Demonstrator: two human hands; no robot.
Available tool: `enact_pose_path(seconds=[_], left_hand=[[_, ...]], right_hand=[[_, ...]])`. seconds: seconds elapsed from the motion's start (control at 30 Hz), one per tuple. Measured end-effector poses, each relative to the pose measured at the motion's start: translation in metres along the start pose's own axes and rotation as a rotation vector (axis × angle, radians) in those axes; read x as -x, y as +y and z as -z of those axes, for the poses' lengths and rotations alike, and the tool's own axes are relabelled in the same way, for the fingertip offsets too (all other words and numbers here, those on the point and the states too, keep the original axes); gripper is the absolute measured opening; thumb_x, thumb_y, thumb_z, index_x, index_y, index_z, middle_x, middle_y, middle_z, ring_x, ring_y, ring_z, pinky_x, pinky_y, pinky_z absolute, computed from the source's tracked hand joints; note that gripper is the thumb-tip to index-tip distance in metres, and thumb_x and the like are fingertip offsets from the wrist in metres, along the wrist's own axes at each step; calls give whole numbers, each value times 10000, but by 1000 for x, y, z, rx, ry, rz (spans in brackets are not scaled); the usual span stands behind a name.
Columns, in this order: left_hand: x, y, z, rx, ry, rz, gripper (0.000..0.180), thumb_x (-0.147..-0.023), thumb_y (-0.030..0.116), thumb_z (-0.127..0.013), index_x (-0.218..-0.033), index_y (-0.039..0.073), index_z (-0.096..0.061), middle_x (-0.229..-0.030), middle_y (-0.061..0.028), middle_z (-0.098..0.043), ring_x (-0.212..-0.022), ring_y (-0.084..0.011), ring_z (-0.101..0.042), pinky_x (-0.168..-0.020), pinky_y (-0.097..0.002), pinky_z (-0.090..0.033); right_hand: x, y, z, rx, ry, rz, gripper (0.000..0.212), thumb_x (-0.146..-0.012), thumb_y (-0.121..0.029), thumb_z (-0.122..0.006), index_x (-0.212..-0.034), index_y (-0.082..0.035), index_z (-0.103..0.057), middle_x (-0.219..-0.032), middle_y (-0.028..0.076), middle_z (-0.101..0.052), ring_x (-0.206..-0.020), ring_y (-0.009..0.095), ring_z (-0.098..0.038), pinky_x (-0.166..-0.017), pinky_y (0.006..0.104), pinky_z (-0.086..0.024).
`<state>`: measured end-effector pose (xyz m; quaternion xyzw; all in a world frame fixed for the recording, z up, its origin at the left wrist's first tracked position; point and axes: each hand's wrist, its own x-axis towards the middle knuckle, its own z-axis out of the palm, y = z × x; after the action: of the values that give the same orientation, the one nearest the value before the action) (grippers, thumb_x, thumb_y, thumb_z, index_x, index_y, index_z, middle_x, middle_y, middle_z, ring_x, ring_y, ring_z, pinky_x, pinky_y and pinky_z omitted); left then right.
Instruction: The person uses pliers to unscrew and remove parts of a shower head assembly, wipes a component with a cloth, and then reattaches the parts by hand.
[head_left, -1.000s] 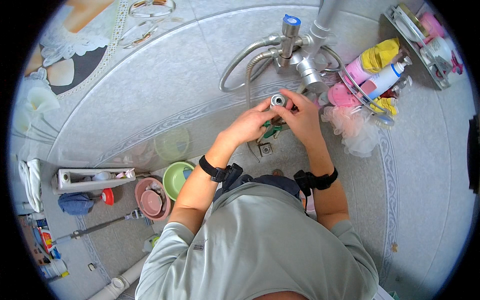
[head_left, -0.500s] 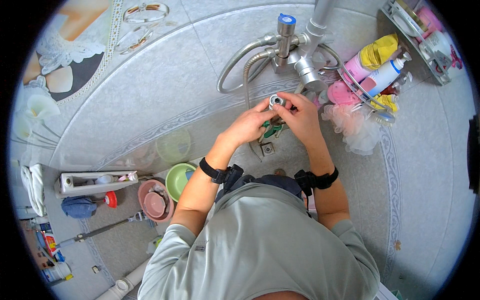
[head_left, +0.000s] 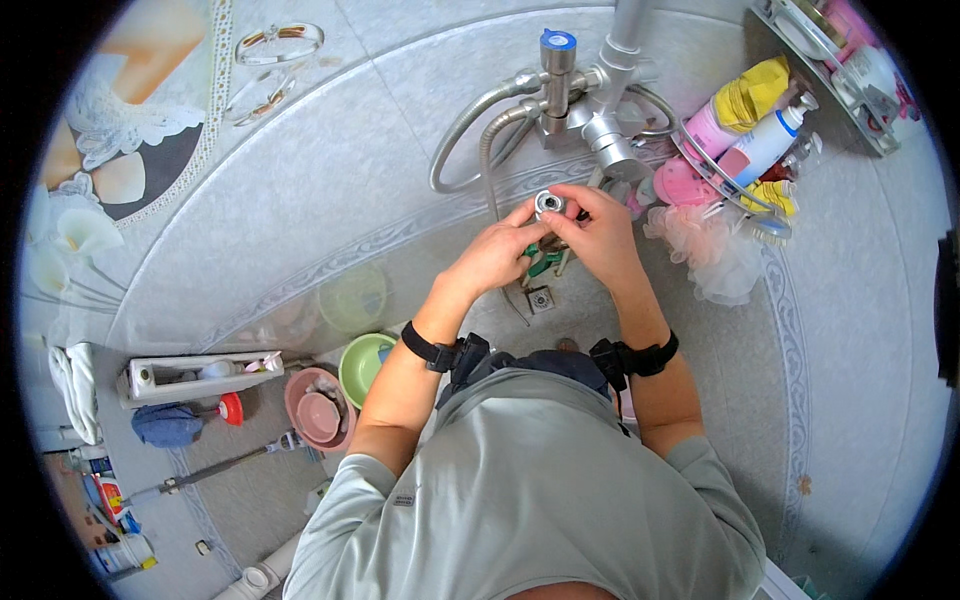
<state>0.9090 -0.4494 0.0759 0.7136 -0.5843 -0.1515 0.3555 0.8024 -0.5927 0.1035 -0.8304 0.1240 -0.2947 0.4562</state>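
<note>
A short round silver metal fitting (head_left: 549, 203) with a hole in its end is held up between my two hands. My left hand (head_left: 497, 256) closes on its left side with the fingertips. My right hand (head_left: 600, 236) pinches it from the right, thumb in front and fingers curled behind. Beyond my hands, a metal angle valve with a blue cap (head_left: 557, 60) and a braided hose (head_left: 462, 125) joins a thick silver pipe (head_left: 622, 50). Some green parts (head_left: 545, 262) show just below my hands; what they belong to is partly hidden.
Right of the pipe, a wire rack (head_left: 730, 185) carries several bottles, with a mesh bath puff (head_left: 710, 255) below. A floor drain (head_left: 540, 299) lies beneath my hands. At left are a green basin (head_left: 356, 375), a pink basin (head_left: 298, 388) and a long pole (head_left: 225, 470).
My head view has shifted slightly, so the surroundings sit a little differently in the picture. Both hands keep nearly the same grip on the metal fitting.
</note>
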Motion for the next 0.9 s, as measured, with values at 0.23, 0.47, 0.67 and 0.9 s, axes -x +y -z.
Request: enact_pose_path(seconds=[0.23,0.47,0.67,0.9], left_hand=[[-1,-3,-1,-4,-12,10,567,-632,-101,-540,-1168,82,-543,-1262,-140,-461,-1099,-350,-523,-867,-402,-472],[-1,-10,-5,-43,-16,-11,580,-664,-69,-585,-1212,118,-547,-1358,-166,-400,-1136,-370,-508,-890,-411,-473],[-3,-2,-1,-14,-20,8,588,-682,-63,-596,-1233,135,-544,-1412,-166,-361,-1147,-372,-507,-890,-415,-476],[-3,3,3,-6,-35,31,605,-681,-79,-581,-1243,140,-540,-1403,-156,-371,-1149,-369,-505,-900,-408,-471]], right_hand=[[-1,3,-1,-24,-18,-49,427,-715,-154,-746,-1114,-53,-630,-716,48,-586,-623,144,-560,-596,274,-463],[0,3,-1,-21,-32,-63,414,-720,-165,-745,-1096,-35,-629,-704,56,-587,-622,153,-567,-587,282,-463],[-1,0,0,31,-15,-22,352,-727,-185,-743,-1029,-28,-652,-713,68,-599,-623,170,-579,-580,297,-469],[-1,3,-2,23,-3,-7,342,-730,-186,-740,-1024,-34,-652,-710,66,-593,-635,178,-579,-585,301,-468]])
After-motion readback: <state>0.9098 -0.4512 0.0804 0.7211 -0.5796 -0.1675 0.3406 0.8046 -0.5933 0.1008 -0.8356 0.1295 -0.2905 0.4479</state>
